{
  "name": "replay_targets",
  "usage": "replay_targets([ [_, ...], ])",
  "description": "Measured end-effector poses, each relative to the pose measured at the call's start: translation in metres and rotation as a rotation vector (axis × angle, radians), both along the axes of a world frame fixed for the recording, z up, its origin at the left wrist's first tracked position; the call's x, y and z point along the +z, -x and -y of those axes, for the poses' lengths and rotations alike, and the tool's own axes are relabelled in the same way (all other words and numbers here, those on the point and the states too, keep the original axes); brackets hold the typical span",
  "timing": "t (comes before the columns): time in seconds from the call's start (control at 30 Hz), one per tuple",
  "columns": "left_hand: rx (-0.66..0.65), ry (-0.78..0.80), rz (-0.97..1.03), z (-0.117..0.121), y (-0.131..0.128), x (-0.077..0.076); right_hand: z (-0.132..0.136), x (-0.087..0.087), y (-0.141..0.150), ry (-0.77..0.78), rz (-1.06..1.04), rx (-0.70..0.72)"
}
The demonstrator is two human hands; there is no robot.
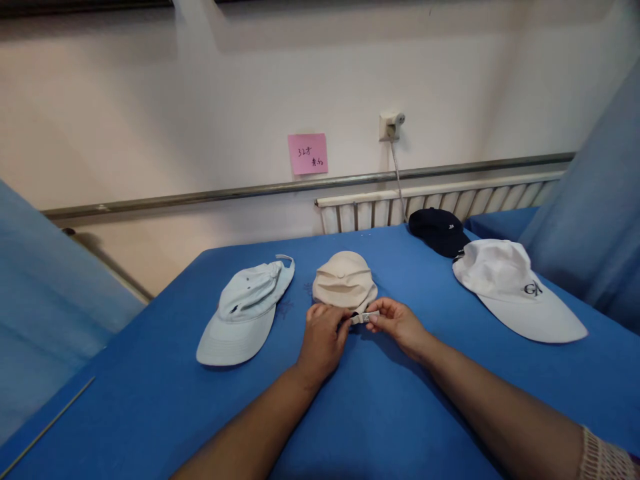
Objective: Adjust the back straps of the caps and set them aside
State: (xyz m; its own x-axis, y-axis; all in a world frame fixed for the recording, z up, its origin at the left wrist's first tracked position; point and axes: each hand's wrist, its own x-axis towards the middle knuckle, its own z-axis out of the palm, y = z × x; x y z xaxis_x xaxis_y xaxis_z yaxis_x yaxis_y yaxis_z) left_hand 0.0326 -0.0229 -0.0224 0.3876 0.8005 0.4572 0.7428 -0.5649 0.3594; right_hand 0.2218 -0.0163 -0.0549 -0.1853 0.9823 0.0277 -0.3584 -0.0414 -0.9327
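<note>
A beige baseball cap (343,277) lies on the blue table with its back strap toward me. My left hand (323,333) is closed on the left part of the strap, close to a small dark spot. With thumb and forefinger, my right hand (397,323) pinches the pale strap (366,317) near its right end. To the left rests a light blue cap (247,307), brim toward me, its strap sticking up loose at the back. On the right are a white cap (505,277) with dark letters and, behind it, a navy cap (437,230).
The blue table (390,413) runs up toward a wall with a metal rail (225,195) and a radiator (380,212). A plugged socket (390,127) and a pink note (308,154) are on the wall. Blue curtains (45,300) hang at both sides. A thin stick (50,425) lies front left.
</note>
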Motion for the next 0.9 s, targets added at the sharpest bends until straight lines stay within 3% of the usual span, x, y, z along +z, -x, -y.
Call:
replay_targets([
  [0.47,0.006,0.025,-0.002,-0.003,0.003,-0.004,0.000,0.001,0.002,0.007,0.023,-0.004],
  [0.73,0.044,0.056,-0.007,-0.008,0.007,-0.005,-0.007,-0.011,-0.002,0.150,0.151,-0.174],
  [0.9,0.032,0.078,-0.009,-0.006,0.006,-0.002,-0.004,-0.006,0.000,0.100,0.201,-0.082],
])
